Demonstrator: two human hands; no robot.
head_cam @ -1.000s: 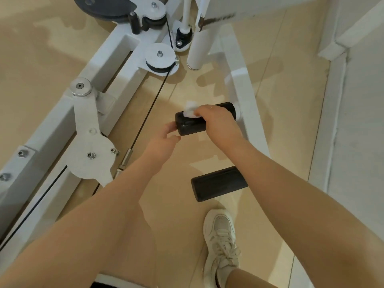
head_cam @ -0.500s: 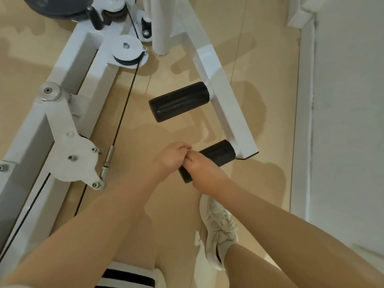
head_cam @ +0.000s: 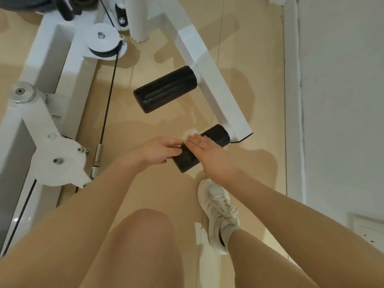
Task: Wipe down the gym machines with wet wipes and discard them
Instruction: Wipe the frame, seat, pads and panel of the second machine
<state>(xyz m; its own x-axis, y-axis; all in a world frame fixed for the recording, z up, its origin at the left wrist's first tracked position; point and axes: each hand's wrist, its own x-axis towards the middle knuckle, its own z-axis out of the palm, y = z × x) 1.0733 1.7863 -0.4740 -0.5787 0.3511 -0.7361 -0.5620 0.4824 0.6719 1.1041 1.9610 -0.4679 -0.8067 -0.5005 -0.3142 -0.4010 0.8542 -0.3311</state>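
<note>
Two black foam rollers stick out from a white machine arm (head_cam: 209, 80). On the lower roller (head_cam: 217, 135), my right hand (head_cam: 209, 153) lies flat with straight fingers and presses a white wet wipe (head_cam: 189, 134) against its top. The wipe peeks out beyond the fingertips. My left hand (head_cam: 159, 150) grips the same roller from the left side, near its free end. The upper roller (head_cam: 166, 89) is untouched.
The white machine frame (head_cam: 41, 80) with a pulley (head_cam: 104, 45) and a black cable (head_cam: 108, 96) fills the left. A white wall and skirting (head_cam: 342, 100) run along the right. My shoe (head_cam: 218, 210) stands on the beige floor just below the roller.
Both hands went from the upper roller down to the lower one. Since half a second ago my right hand has flattened out and the wipe shows at its fingertips.
</note>
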